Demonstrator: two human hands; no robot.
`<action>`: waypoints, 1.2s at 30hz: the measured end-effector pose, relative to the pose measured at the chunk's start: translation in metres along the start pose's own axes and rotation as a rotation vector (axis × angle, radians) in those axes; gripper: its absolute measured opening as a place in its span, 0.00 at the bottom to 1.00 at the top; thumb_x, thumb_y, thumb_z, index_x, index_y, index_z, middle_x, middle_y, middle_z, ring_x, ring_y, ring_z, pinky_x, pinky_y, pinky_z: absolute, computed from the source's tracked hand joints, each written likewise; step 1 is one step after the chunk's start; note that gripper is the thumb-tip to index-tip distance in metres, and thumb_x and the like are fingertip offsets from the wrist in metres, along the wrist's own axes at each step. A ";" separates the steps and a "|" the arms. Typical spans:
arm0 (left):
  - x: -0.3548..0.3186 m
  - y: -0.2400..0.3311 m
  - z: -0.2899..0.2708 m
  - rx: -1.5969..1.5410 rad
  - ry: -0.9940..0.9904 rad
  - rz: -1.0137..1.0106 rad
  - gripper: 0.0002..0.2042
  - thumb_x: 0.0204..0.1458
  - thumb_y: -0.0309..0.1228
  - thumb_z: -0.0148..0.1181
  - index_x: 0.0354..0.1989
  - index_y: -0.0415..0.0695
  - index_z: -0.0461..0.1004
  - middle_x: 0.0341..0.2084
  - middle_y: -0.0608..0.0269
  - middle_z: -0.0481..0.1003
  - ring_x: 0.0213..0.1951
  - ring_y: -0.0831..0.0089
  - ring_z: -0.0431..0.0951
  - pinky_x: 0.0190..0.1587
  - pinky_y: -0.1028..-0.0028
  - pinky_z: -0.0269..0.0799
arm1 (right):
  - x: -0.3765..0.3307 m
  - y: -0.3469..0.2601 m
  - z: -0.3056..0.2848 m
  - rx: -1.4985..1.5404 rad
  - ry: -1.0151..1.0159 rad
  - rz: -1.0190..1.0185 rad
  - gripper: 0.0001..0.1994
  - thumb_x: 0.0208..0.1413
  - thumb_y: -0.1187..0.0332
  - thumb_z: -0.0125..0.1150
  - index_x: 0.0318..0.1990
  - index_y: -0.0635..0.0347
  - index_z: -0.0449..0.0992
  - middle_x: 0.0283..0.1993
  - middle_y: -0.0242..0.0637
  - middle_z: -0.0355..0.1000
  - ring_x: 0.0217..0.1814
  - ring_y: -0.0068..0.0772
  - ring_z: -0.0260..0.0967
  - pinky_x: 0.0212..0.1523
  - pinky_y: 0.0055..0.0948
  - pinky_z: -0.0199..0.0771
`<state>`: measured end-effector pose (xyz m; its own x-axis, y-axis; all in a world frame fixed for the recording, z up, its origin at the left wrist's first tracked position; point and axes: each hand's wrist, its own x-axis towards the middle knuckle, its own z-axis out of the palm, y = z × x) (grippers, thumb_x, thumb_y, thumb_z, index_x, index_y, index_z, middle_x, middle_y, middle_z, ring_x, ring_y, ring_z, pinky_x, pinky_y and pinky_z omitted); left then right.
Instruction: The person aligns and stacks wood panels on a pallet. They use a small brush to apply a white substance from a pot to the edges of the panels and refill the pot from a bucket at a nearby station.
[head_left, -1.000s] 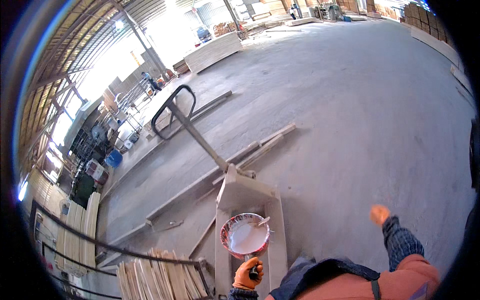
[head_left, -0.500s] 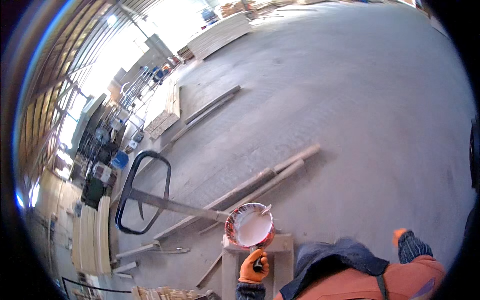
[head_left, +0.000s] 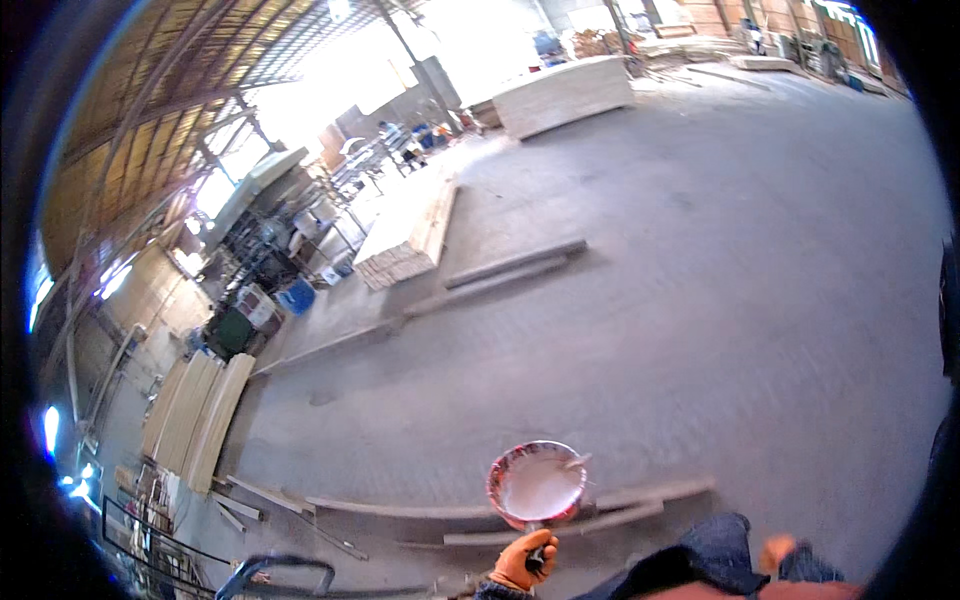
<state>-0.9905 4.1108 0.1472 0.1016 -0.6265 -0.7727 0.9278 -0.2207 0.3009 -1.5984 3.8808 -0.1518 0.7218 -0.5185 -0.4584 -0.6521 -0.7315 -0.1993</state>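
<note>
My left hand (head_left: 522, 562), in an orange glove, is wrapped round the dark handle of a red pot (head_left: 522, 520). The pot holds a pale pinkish-white liquid (head_left: 543, 487), and a stick or brush handle (head_left: 578, 461) leans out over its far right rim. Splashes of the liquid coat the inner wall. Well to the right, beside my body, my right hand (head_left: 776, 552) hangs in an orange glove, away from the pot. Blur hides its fingers, and nothing shows in it.
Long timbers (head_left: 640, 497) lie on the floor beneath the pot, with another beam (head_left: 515, 264) farther off. Board stacks (head_left: 395, 262) stand ahead left, and a larger one (head_left: 565, 95) at the back. A black looped handle (head_left: 275, 565) is at lower left. Upright planks (head_left: 205, 415) lean at left.
The view has tilted up and turned left. The black looped handle has dropped toward the lower edge. My left hand still grips the pot, which now appears over the floor timbers.
</note>
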 end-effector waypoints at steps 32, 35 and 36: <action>0.664 0.582 0.610 -0.150 0.076 0.067 0.11 0.57 0.39 0.59 0.34 0.42 0.75 0.21 0.68 0.75 0.21 0.76 0.74 0.23 0.79 0.72 | 0.890 0.521 -0.641 0.029 -0.514 0.005 0.14 0.54 0.57 0.53 0.26 0.57 0.79 0.27 0.41 0.77 0.26 0.38 0.74 0.29 0.37 0.72; 0.714 0.644 0.675 -0.026 0.197 0.189 0.11 0.59 0.36 0.56 0.35 0.40 0.74 0.22 0.66 0.76 0.22 0.76 0.75 0.26 0.75 0.74 | 0.907 0.562 -0.662 -0.070 -0.589 0.188 0.14 0.53 0.58 0.55 0.25 0.56 0.79 0.28 0.42 0.78 0.28 0.39 0.75 0.31 0.38 0.73; 0.736 0.656 0.694 -0.007 0.178 0.242 0.11 0.57 0.39 0.58 0.34 0.43 0.76 0.22 0.68 0.76 0.20 0.77 0.74 0.23 0.80 0.71 | 0.933 0.582 -0.682 -0.100 -0.606 0.199 0.13 0.52 0.58 0.56 0.25 0.56 0.80 0.28 0.42 0.78 0.29 0.39 0.75 0.31 0.38 0.74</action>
<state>-0.5560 2.9858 0.1637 0.3807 -0.5190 -0.7653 0.8714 -0.0755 0.4847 -1.1456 2.6692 -0.1047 0.3114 -0.3279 -0.8919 -0.7139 -0.7002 0.0081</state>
